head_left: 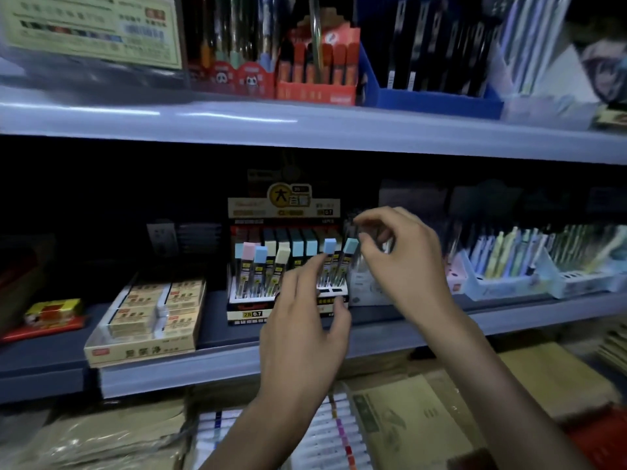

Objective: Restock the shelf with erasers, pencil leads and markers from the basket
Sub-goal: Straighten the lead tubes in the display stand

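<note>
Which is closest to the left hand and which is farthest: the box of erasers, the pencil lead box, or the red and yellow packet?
1. pencil lead box: in the middle, right at the fingers of the left hand.
2. box of erasers: farther off to the left.
3. red and yellow packet: way over at the far left.

Your left hand (305,320) reaches forward, palm down, fingers nearly straight, thumb out to the side. Your right hand (407,266) sits higher, just beside it, fingers curled, index arched toward the thumb. Any grip is too blurred to confirm.
</note>
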